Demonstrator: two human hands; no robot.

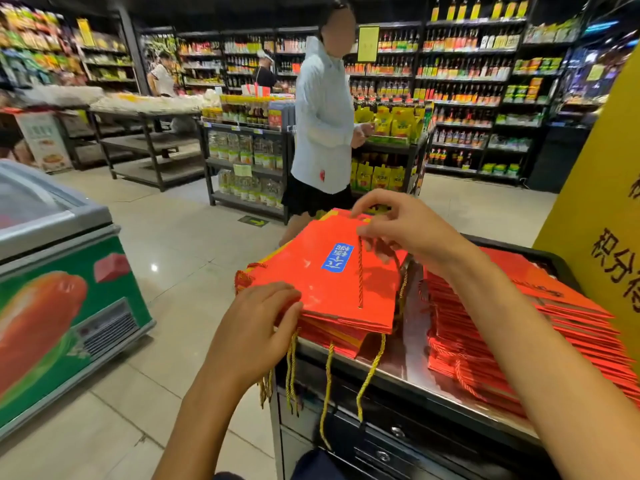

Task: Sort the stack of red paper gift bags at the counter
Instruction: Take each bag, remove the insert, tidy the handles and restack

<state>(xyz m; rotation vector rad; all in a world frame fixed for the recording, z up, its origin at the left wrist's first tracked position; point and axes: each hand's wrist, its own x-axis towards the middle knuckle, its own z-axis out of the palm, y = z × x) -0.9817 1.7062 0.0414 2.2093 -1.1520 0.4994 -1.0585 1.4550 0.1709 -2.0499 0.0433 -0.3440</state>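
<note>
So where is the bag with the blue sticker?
The bag with the blue label lies on top of the left stack on the counter, between the left hand and right hand.

The top red gift bag (325, 271) of the stack on the bench (412, 368) carries a blue label (337, 257) with white Chinese characters, seen upside down and too blurred to read with certainty. The yellow sign (602, 216) at the right edge bears large dark Chinese characters, "积分" among them, the rest cut off. A green floor sticker (254, 221) shows a yellow arrow. Shelf price tags and the yellow hanging notice (368, 43) are too small to read.
</note>
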